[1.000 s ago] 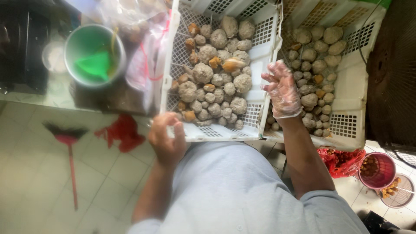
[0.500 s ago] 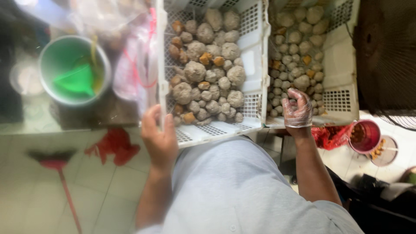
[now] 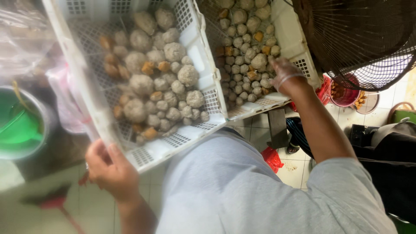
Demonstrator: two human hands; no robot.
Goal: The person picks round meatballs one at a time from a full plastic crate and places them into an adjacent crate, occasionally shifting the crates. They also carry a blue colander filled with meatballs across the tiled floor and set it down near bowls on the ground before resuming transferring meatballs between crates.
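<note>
left hand (image 3: pixel 108 167) grips near crate (image 3: pixel 143 149) corner | right hand (image 3: pixel 284 76) in far crate (image 3: pixel 299 47)

Left hand (image 3: pixel 109 167) bare, fingers (image 3: pixel 97 151) curled on near corner of white perforated crate (image 3: pixel 195 52) holding grey-brown balls (image 3: pixel 173 78). Right hand (image 3: pixel 284 76), thin clear glove, rests inside second crate (image 3: pixel 299 52) of smaller balls. Green bucket (image 3: pixel 19 125) at left; red tub (image 3: pixel 346 93) on tiled floor (image 3: pixel 299 167).
</note>
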